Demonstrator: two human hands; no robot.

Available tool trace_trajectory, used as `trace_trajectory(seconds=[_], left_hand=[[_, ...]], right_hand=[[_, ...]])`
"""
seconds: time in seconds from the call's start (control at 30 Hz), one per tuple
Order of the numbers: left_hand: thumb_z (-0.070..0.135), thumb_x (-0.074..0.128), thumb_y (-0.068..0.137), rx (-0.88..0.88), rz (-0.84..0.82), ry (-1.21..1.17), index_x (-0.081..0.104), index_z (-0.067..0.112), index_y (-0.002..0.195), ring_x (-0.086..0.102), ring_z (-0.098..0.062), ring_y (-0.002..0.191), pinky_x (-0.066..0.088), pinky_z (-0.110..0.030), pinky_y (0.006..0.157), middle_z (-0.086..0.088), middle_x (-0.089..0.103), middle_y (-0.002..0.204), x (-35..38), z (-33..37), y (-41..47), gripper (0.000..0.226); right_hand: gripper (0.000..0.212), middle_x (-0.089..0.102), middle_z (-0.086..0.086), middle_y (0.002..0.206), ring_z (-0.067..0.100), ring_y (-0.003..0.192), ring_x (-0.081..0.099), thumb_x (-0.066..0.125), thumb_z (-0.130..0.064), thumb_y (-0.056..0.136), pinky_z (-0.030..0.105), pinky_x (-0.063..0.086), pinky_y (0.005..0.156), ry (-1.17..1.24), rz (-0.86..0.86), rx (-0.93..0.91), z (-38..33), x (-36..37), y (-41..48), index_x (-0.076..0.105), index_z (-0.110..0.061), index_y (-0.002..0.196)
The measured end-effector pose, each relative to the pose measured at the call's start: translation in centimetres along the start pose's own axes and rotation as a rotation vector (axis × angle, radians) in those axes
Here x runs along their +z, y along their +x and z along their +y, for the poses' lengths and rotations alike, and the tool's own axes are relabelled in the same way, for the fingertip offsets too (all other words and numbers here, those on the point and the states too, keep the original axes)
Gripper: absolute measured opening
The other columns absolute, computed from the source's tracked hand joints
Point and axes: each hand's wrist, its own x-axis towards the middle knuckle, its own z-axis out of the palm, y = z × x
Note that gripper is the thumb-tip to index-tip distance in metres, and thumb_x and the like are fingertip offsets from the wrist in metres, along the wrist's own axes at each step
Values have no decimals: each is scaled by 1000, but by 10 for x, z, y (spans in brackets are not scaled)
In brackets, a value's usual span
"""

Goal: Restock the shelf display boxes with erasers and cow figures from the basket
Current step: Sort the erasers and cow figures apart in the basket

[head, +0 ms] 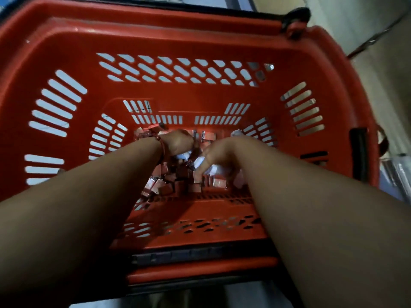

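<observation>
I look down into a red plastic basket (200,41). A pile of small red-wrapped erasers (175,185) lies on its floor, with white pieces (213,171) among them that may be the cow figures. Both of my hands reach into the pile. My left hand (178,142), with a red band on its wrist, is bent down over the erasers, and its fingers are hidden. My right hand (219,154) curls its fingers and thumb around white pieces on the right of the pile. The picture is dim and blurred.
The basket's slotted walls rise on all sides around my hands. Its black handle hinge (297,15) sits at the far right corner. A pale floor (378,52) lies to the right. No shelf or display box is in view.
</observation>
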Motion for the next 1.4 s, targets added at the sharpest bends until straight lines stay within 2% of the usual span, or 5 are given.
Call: trace_trajectory(seconds=[0.43,0.63,0.87,1.1,1.4], left_hand=[[8,44,84,-2,-171,-418,53,16,76,58,-17,58,48,-27,61,-4,59,70,43,48,-55,15],[2,69,81,191,-159,-176,66,11,79,61,-18,70,52,-31,66,-4,64,73,72,42,-38,9],[56,89,61,504,97,104,53,14,112,70,-23,99,59,-45,83,-1,69,108,98,17,-17,75],[8,70,80,668,240,350,56,17,135,68,-27,106,49,-30,84,-6,72,118,85,7,-37,58],[39,64,96,713,187,677,59,14,100,68,-30,84,52,-39,71,-6,70,89,84,11,-38,26]], right_hand=[[44,55,-5,68,11,47,54,70,-2,90,25,40,52,583,645,-17,74,-22,8,60,-18,129],[51,64,8,126,27,118,61,77,-13,81,22,44,84,283,764,-34,78,-13,31,62,-17,129],[52,54,9,139,27,118,57,74,-14,82,24,48,88,200,865,-47,88,-12,42,58,-19,132],[50,51,10,146,24,130,51,62,-23,95,23,39,91,-177,696,-2,70,-30,14,51,-10,142],[38,53,10,145,26,132,52,58,-19,99,30,46,105,-357,825,67,57,-42,-5,58,-12,136]])
